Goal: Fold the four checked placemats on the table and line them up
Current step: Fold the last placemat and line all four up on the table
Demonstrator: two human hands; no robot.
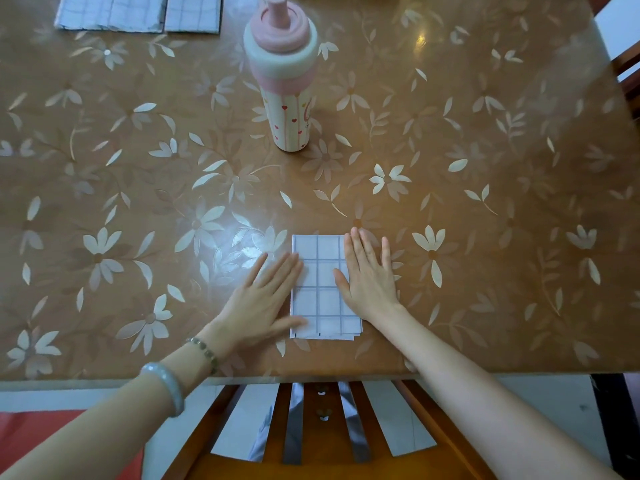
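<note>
A folded white checked placemat (320, 271) lies near the table's front edge, a narrow upright rectangle. My left hand (265, 299) lies flat with straight fingers against the placemat's left edge, thumb on its lower left corner. My right hand (369, 275) presses flat on its right side, fingers pointing away from me. Two more folded checked placemats lie side by side at the far left: a wider one (110, 12) and a narrower one (193, 12), both cut off by the top of the view.
A pink and cream bottle (285, 84) with heart print stands upright behind the placemat, mid-table. The brown table (485, 202) has a flower-patterned glossy cover. A wooden chair back (311, 427) sits below the front edge; another chair (628, 71) stands at the right.
</note>
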